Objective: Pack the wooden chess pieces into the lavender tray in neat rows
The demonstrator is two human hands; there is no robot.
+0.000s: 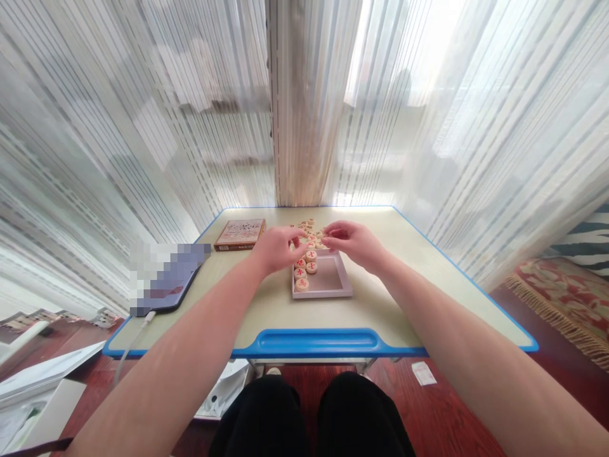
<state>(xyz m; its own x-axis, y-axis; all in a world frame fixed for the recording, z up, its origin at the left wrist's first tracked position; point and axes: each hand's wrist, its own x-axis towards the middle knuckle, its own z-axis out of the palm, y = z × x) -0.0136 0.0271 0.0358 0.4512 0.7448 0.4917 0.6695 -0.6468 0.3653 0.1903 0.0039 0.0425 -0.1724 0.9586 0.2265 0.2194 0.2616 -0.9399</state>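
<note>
Several small round pale wooden discs with red characters (300, 273) lined in shallow white tray (328, 294), more heaped just behind. Left hand (276, 249), right hand (356, 244) curled, fingertips at heap (grip hidden, cannot tell). Likely light, stiff, smooth, apt to roll; pinch across rim.

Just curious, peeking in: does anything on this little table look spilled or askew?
Nothing damaged. Round game pieces lie in a loose heap beyond the shallow tray, between the left hand and right hand; a few sit lined along its left side.
</note>
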